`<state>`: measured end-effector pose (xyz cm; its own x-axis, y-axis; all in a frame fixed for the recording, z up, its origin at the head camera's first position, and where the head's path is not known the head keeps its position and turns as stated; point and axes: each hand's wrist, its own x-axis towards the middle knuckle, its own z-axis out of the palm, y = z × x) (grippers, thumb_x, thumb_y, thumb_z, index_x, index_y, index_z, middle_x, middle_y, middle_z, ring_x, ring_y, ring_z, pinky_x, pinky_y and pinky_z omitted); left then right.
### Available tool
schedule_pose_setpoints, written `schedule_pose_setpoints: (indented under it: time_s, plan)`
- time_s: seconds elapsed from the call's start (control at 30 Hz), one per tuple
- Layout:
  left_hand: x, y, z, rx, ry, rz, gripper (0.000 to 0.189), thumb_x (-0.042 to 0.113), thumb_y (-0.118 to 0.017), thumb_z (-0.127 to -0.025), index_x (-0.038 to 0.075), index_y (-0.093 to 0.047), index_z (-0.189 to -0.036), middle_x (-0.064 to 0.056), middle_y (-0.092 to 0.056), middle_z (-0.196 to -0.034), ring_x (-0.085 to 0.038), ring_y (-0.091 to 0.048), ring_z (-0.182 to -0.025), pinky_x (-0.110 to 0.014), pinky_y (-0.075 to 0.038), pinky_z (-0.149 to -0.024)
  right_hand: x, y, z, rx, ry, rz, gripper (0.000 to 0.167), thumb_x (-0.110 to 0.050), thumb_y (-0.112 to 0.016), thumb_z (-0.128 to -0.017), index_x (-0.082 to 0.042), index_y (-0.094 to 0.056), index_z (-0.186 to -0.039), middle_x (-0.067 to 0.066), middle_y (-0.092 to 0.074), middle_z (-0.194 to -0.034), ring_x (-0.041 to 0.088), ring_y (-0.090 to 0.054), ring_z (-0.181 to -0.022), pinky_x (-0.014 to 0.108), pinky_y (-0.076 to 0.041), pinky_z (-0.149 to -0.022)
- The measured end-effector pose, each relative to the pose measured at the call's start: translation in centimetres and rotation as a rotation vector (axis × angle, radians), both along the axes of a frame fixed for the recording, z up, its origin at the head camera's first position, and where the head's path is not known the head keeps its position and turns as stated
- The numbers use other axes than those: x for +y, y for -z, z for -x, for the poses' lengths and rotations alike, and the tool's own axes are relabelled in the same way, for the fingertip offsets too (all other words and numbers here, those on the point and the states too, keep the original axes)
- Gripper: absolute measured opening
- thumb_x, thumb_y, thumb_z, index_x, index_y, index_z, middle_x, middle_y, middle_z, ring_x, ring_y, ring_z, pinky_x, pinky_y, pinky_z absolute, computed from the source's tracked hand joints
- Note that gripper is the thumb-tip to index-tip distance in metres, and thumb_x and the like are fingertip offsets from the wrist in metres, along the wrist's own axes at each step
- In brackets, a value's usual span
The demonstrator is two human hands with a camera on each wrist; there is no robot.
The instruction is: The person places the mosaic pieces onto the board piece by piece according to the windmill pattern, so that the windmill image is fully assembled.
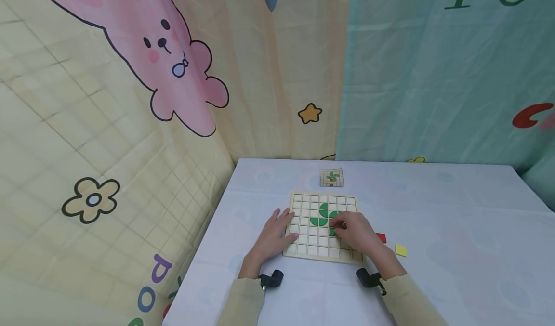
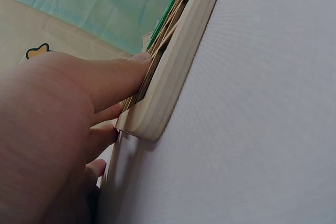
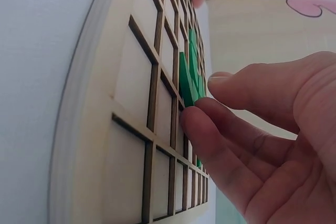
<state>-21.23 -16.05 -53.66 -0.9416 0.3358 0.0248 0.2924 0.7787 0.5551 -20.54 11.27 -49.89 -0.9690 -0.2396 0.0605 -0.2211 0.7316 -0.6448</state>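
Note:
A square wooden grid board [image 1: 310,244] lies on the table with several green rounded pieces [image 1: 319,221] in cells around its middle. My left hand [image 1: 270,235] rests against the board's left edge, fingers extended and thumb on the frame. Over the board, my right hand [image 1: 357,232] has its fingers bent down among the green pieces. The right wrist view shows its fingertips touching the lower end of a slightly tilted green piece [image 3: 185,80]. The thumb stands apart from those fingertips. Part of the green group is hidden behind this hand in the head view.
A small card [image 1: 331,177] with a printed grid pattern lies behind the board. Right of my right hand are a red piece [image 1: 381,238] and a yellow piece [image 1: 401,251]. A white cloth covers the table [image 1: 455,220], with printed curtains [image 1: 277,75] behind it.

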Motion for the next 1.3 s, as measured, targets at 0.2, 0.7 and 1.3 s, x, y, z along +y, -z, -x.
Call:
schedule_pose_setpoints:
  time_s: [0.2, 0.7, 1.3]
  plan:
    - [0.0, -0.1, -0.1, 0.004, 0.004, -0.004, 0.068, 0.044, -0.059, -0.099, 0.017, -0.038, -0.157, 0.0, -0.025, -0.165, -0.028, -0.006, -0.154, -0.053, -0.014, -0.121, 0.2, 0.2, 0.1, 0.008, -0.02, 0.01, 0.016, -0.001, -0.074, -0.088, -0.013, -0.078, -0.098, -0.003, -0.07, -0.093, 0.012, -0.062, -0.083, 0.035, -0.056, -0.075]
    - [-0.1, 0.3, 0.2, 0.004, 0.001, 0.005, 0.069, 0.047, -0.058, -0.099, 0.018, -0.037, -0.158, 0.001, -0.025, -0.165, -0.027, -0.006, -0.154, -0.053, -0.015, -0.121, -0.1, 0.2, 0.1, -0.005, -0.034, 0.022, 0.017, 0.0, -0.075, -0.088, -0.015, -0.077, -0.097, -0.005, -0.07, -0.091, 0.01, -0.061, -0.083, 0.034, -0.056, -0.078]
    - [-0.1, 0.0, 0.0, 0.003, 0.005, -0.003, 0.069, 0.045, -0.058, -0.099, 0.017, -0.037, -0.157, 0.0, -0.025, -0.165, -0.028, -0.006, -0.154, -0.054, -0.015, -0.121, 3.3, -0.4, -1.0, -0.016, 0.052, 0.003, 0.019, -0.007, -0.074, -0.09, -0.013, -0.076, -0.108, -0.003, -0.068, -0.096, 0.016, -0.06, -0.088, 0.036, -0.056, -0.076]
